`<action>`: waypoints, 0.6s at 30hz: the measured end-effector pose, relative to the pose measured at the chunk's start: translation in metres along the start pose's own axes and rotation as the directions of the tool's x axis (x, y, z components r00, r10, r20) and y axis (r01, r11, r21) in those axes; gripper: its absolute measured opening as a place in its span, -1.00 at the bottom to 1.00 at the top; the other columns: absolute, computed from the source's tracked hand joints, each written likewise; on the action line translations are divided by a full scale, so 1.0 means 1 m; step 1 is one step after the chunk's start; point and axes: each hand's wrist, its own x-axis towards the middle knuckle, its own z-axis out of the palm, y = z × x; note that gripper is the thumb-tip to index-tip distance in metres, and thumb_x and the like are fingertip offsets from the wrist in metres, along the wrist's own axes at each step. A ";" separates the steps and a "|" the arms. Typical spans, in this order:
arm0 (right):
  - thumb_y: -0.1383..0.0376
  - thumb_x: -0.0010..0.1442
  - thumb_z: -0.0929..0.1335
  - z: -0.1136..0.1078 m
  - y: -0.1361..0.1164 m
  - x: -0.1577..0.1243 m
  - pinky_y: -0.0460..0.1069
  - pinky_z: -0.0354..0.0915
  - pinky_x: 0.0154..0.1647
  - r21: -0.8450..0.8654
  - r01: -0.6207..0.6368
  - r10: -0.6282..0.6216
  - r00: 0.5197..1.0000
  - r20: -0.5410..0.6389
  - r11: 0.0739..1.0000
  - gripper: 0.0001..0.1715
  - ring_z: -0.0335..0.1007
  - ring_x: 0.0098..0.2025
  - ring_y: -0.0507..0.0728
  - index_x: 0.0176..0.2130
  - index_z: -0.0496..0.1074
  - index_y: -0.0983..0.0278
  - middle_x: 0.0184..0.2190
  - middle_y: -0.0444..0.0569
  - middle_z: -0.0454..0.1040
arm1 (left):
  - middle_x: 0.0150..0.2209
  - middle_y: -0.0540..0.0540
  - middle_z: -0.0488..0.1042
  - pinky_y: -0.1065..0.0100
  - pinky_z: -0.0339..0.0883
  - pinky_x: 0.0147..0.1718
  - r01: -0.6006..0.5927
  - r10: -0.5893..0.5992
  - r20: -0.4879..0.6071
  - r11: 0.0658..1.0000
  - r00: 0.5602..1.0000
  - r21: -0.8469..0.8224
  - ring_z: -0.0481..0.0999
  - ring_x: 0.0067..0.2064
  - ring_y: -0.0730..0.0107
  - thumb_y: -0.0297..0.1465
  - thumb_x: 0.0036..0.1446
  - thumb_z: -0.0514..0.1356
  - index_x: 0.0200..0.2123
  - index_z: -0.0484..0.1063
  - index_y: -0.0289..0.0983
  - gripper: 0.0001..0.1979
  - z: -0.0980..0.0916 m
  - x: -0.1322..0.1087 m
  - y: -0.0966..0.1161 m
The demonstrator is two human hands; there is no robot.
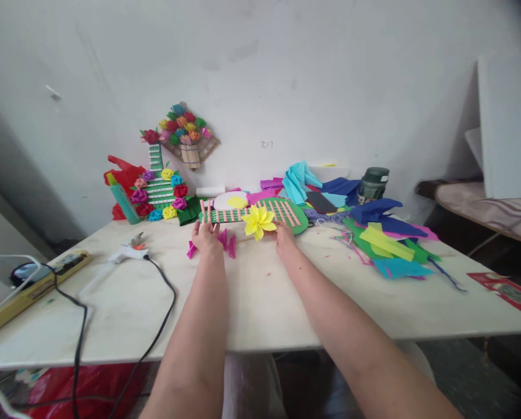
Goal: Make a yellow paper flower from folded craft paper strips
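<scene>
A green guitar-shaped piece (298, 216) with pink strips across it lies near the back of the table. My left hand (207, 235) is at its narrow end, fingers curled against the edge. At the front edge of its wide part is my right hand (283, 234), fingers closed beside a yellow paper flower (259, 222). The flower covers part of the green piece; whether the right fingers grip the flower or the green edge is hard to tell. Small magenta paper pieces (231, 246) lie by my left hand.
A white glue gun (129, 251) with a black cord and a power strip (64, 265) are at the left. Behind stand a flower-decorated guitar (160, 189) and a green glue bottle (125, 201). Coloured paper (385, 241) and a dark flask (373, 185) are at the right.
</scene>
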 end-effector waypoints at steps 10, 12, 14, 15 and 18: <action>0.45 -0.28 0.37 0.001 -0.001 0.001 -0.05 0.38 -0.41 0.128 0.073 -0.051 0.985 -0.167 0.989 -0.90 0.34 -0.56 0.00 -0.60 0.37 0.33 -0.66 -0.21 0.40 | -0.41 0.01 0.32 0.39 0.35 -0.30 -0.013 0.015 -0.029 0.999 0.999 0.044 0.32 -0.48 0.64 -0.64 -0.22 0.06 -0.25 0.18 -0.28 -0.62 0.000 0.000 0.001; 0.45 -0.28 0.38 0.001 0.000 0.001 -0.05 0.38 -0.42 0.106 0.077 -0.057 0.982 -0.177 0.991 -0.90 0.34 -0.55 0.00 -0.60 0.37 0.33 -0.65 -0.20 0.40 | -0.40 0.02 0.31 0.39 0.34 -0.29 -0.007 0.008 -0.015 0.999 1.000 0.051 0.33 -0.45 0.62 -0.62 -0.20 0.07 -0.24 0.19 -0.27 -0.64 -0.001 0.001 -0.001; 0.43 -0.27 0.37 0.001 0.001 0.002 -0.05 0.38 -0.44 0.081 0.076 -0.060 0.982 -0.179 0.994 -0.92 0.36 -0.54 0.02 -0.60 0.37 0.32 -0.66 -0.19 0.40 | -0.40 0.02 0.31 0.38 0.32 -0.28 0.011 -0.013 0.023 0.998 1.000 0.063 0.35 -0.42 0.60 -0.57 -0.16 0.10 -0.24 0.22 -0.25 -0.68 -0.002 0.003 -0.003; 0.43 -0.27 0.37 0.000 0.001 0.003 -0.05 0.38 -0.44 0.073 0.075 -0.061 0.982 -0.177 0.995 -0.92 0.37 -0.53 0.03 -0.60 0.37 0.32 -0.66 -0.19 0.40 | -0.39 0.01 0.32 0.38 0.31 -0.27 0.025 -0.029 0.055 0.997 0.998 0.067 0.35 -0.40 0.59 -0.54 -0.14 0.11 -0.24 0.24 -0.24 -0.69 -0.002 0.003 -0.005; 0.42 -0.27 0.37 -0.001 0.003 0.005 -0.05 0.38 -0.44 0.066 0.062 -0.050 0.985 -0.164 0.996 -0.93 0.40 -0.50 0.05 -0.60 0.37 0.32 -0.67 -0.18 0.42 | -0.30 -0.01 0.37 0.40 0.28 -0.24 0.067 -0.076 0.149 0.996 0.986 0.066 0.37 -0.34 0.56 -0.49 -0.11 0.16 -0.21 0.29 -0.19 -0.69 -0.003 0.005 -0.011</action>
